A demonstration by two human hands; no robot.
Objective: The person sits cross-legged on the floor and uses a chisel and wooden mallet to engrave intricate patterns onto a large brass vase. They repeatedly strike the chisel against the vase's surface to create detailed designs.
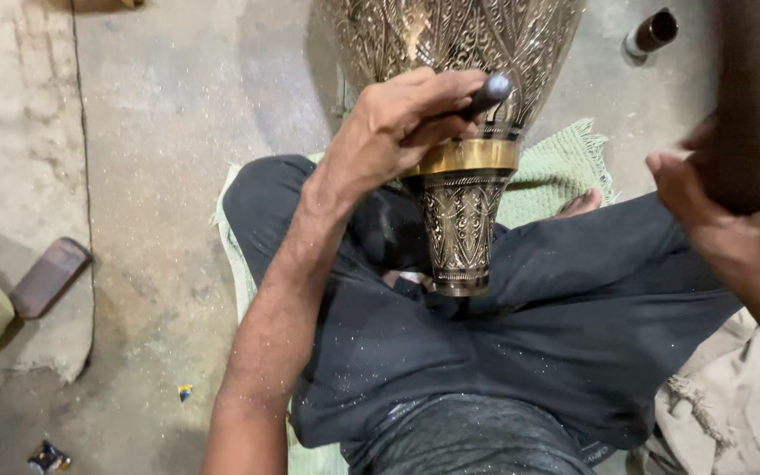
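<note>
A large engraved metal vase (pixel 461 230) with a plain brass band lies between my crossed legs, its narrow end toward my lap. My left hand (pixel 402 127) rests on the vase just above the band, fingers closed around a thin dark metal punch (pixel 488 93) whose tip meets the engraved surface. My right hand (pixel 732 233) is raised at the right edge, close to the camera and blurred, gripping a dark wooden handle (pixel 754 97) that runs up out of view.
I sit on a green fringed mat (pixel 556 167) over a dusty concrete floor. A short metal tube (pixel 653 33) lies at the top right. A brown block (pixel 50 277) sits at the left, beige cloth (pixel 723 413) at the lower right.
</note>
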